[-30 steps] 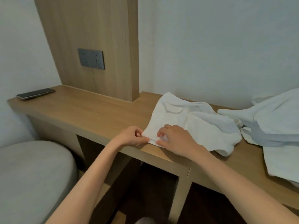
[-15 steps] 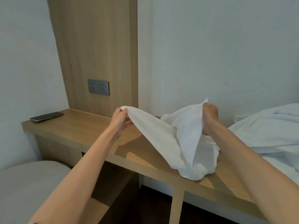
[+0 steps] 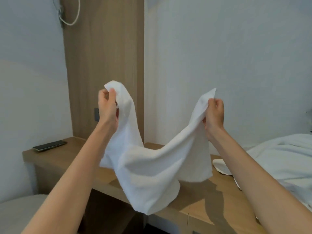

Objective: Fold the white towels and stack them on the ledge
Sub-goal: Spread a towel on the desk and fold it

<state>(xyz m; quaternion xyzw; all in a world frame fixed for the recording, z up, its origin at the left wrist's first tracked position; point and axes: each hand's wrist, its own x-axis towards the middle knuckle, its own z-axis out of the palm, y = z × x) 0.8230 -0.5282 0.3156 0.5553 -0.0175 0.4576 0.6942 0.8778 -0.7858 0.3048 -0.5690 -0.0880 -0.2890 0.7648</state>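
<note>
- The left hand (image 3: 108,107) is raised in front of the wooden wall panel (image 3: 104,56). Its fingers (image 3: 111,92) are curled closed and pinch one top corner of a white towel (image 3: 152,166).
- The right hand (image 3: 214,114) is up at about the same height, well apart from the left. Its fingers (image 3: 211,102) are bunched tight on the opposite corner, and a small tip of cloth stands up above them.
- The towel is held in the air between the two hands. It sags in a deep curve in the middle and hangs in loose folds.
- Its lowest fold droops past the front edge of the tabletop (image 3: 70,156) (whether it brushes the wood I cannot tell). It throws a shadow on the wood below.
- A heap of white towels (image 3: 283,159) lies unfolded on the right end of the tabletop, partly behind the right forearm. One flat edge of the heap spreads towards the held towel.
- A dark phone (image 3: 49,145) lies flat at the far left end of the tabletop, well apart from the towels.
- A grey wall socket (image 3: 96,114) shows on the panel just behind the left wrist, mostly hidden.
- A pale cord (image 3: 74,14) loops down near the panel's top left.
- A grey cushion (image 3: 16,213) sits at the lower left, below the tabletop.
</note>
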